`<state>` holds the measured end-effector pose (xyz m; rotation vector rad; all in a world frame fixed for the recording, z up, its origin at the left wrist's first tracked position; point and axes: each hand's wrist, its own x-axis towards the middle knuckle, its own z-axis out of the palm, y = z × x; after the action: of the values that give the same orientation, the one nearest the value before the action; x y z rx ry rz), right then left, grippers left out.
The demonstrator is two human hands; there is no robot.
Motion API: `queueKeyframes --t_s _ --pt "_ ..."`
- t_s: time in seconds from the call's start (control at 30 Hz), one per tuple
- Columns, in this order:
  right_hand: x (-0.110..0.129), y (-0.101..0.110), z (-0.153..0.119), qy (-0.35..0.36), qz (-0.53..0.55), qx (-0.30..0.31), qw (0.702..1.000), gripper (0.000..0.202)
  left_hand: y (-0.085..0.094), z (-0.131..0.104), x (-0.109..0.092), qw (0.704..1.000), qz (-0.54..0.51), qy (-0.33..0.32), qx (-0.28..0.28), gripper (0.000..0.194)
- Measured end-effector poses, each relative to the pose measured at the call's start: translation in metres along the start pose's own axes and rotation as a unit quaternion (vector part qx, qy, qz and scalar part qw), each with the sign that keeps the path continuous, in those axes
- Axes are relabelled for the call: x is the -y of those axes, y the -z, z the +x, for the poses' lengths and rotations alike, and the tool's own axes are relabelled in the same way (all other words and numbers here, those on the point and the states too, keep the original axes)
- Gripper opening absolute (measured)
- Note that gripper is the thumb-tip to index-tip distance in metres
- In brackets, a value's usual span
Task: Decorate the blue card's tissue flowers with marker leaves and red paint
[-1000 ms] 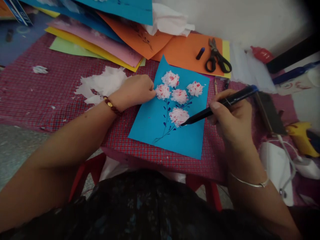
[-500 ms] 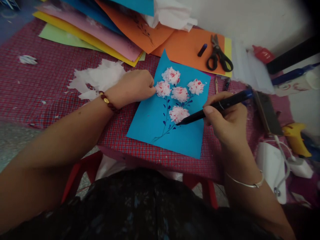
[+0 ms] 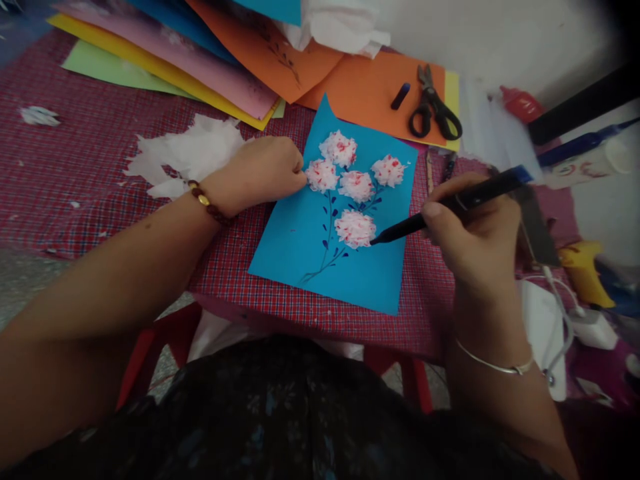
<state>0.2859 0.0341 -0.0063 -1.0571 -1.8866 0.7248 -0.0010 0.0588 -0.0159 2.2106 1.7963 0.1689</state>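
A sheet of blue paper lies at the table's front edge. Several fluffy white paper flowers with red flecks, such as the lowest flower, are stuck on it above drawn dark stems and small leaves. My left hand is closed at the sheet's left edge, beside a flower; its fingertips are mostly hidden. In my right hand is a black marker with a blue end, gripped between thumb and fingers. The marker's tip is at the lower right rim of the lowest flower.
Black-handled scissors and a marker cap lie on orange paper. Torn white tissue is under and behind my left wrist. Coloured sheets are stacked at the back left. A phone and white charger sit at right.
The marker tip has shifted right along the lowest flower's bottom rim, and my right hand has moved right with it. My left hand stays at the sheet's edge. The whole view has shifted slightly.
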Motion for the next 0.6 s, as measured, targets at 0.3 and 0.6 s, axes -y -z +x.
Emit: queueKeyframes --t_s 0.3,0.6 --pt "-0.0022 0.0024 0.0010 0.008 0.011 -0.040 0.999 0.010 -0.0039 0.0036 0.0020 1.000 0.002 0.006 -0.006 0.020" --pt "-0.0040 -0.0027 0.0011 -0.024 -0.007 -0.017 1.000 0.014 -0.0018 0.0024 0.0026 1.000 0.028 -0.011 0.000 0.024"
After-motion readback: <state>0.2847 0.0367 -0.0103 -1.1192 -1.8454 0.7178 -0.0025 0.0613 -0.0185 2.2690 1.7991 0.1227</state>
